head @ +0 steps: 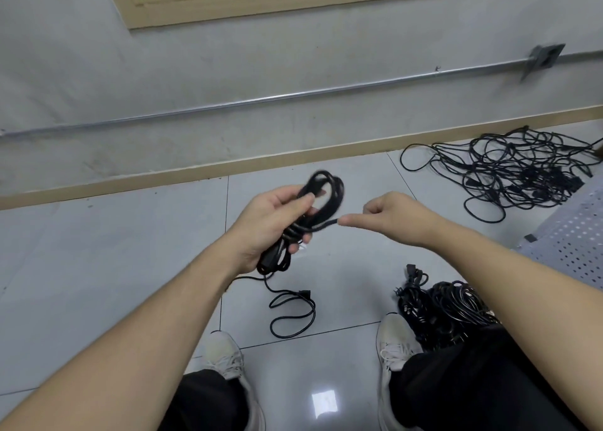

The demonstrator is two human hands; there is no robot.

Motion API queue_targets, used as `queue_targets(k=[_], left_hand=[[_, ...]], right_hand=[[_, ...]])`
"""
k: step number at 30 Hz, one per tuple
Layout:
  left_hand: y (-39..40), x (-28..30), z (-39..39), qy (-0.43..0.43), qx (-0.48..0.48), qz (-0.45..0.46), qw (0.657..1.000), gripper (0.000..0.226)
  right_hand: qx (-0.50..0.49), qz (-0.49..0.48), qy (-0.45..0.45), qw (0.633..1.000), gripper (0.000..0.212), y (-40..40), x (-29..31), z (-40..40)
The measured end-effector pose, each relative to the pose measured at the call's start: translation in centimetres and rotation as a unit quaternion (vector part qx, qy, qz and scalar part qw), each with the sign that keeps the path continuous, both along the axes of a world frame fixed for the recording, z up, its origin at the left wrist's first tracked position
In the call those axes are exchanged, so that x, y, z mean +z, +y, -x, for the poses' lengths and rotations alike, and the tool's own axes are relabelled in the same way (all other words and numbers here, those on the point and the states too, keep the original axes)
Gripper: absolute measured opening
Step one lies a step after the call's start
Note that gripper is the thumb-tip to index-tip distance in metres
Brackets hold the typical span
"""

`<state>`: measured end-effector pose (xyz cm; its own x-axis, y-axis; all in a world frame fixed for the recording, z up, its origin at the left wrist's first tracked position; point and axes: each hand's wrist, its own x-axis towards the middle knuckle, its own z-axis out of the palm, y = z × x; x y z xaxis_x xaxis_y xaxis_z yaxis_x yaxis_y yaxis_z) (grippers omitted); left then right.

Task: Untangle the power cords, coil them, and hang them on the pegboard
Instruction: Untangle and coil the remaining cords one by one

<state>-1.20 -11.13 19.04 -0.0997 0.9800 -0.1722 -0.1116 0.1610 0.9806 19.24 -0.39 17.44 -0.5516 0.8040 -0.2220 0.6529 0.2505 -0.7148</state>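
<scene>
I see my left hand (270, 221) wrapped around a coiled bundle of black rubber power cord (321, 199), fingers curled over the middle of the loops so the upper loops stick out above the fist and the lower loops hang just below the palm. My right hand (388, 216) sits just beside it, thumb and fingertips pinching the free strand of that same cord where it leaves the bundle, the other fingers folded in. A loose tail of the cord (293, 313) drops from the bundle and lies in a couple of open curves on the glossy pale grey floor tiles (114, 267), ending in a black plug (its type is too small to read). By my right white sneaker (396, 342) lies a dense heap of black cords (450, 306), touching the shoe's outer side. Well apart, near the tan baseboard (195, 172) at the far right, a sprawling tangle of thin black cords (509, 169) spreads over the tiles. A white perforated metal panel (580, 238) shows at the right edge, and a silver conduit pipe (261, 99) runs along the grey wall.
</scene>
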Motion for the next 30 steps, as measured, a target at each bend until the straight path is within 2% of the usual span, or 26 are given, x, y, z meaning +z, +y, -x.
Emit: queue_targets(k=[2, 5, 8, 9, 11, 14, 16, 18, 22, 24, 27, 30], left_hand=[[-0.2, -0.2, -0.3, 0.144, -0.063, 0.019, 0.987, 0.011], [-0.1, -1.1, -0.5, 0.304, -0.158, 0.016, 0.939, 0.014], [0.1, -1.5, -0.3, 0.45, -0.227, -0.003, 0.864, 0.023], [0.3, -1.6, -0.4, 0.5, -0.232, -0.008, 0.834, 0.033], [0.5, -1.6, -0.7, 0.546, -0.209, -0.011, 0.811, 0.056], [0.9, -1.6, -0.9, 0.558, -0.153, -0.002, 0.816, 0.071], [1.2, -1.3, -0.3, 0.541, -0.127, 0.027, 0.831, 0.07], [1.2, -1.3, 0.4, 0.478, -0.094, 0.071, 0.87, 0.07], [0.9, -1.7, 0.9, 0.293, -0.013, 0.113, 0.949, 0.059], [0.9, -1.8, 1.2, 0.182, 0.029, 0.094, 0.978, 0.06], [0.8, -1.7, 1.7, 0.061, 0.067, 0.095, 0.991, 0.045], [0.5, -1.3, 1.9, -0.023, 0.038, 0.129, 0.991, 0.029]], right_hand=[[0.001, -0.007, -0.02, 1.0, 0.061, 0.4, -0.2, -0.1], [0.013, 0.015, -0.013, 1.0, 0.043, 0.8, -0.7, 0.0], [0.029, 0.016, -0.001, 0.999, 0.034, 0.6, -1.0, 0.5], [0.03, 0.002, 0.003, 1.0, 0.031, 0.6, -1.0, 0.8], [0.019, -0.044, 0.023, 0.999, 0.027, 0.3, -0.8, 1.6], [-0.01, -0.11, 0.08, 0.991, 0.027, -0.3, 0.0, 2.6], [-0.008, -0.158, 0.099, 0.982, 0.027, -1.3, 0.5, 2.9], [0.021, -0.192, 0.094, 0.977, 0.024, -2.5, 0.7, 3.1], [0.118, -0.194, 0.097, 0.969, 0.017, -4.3, 0.8, 3.3], [0.17, -0.168, 0.077, 0.968, 0.026, -4.8, 0.5, 3.3], [0.2, -0.078, 0.034, 0.976, 0.032, -5.0, -0.3, 3.0], [0.189, -0.023, -0.005, 0.982, 0.031, -4.1, -0.7, 2.5]])
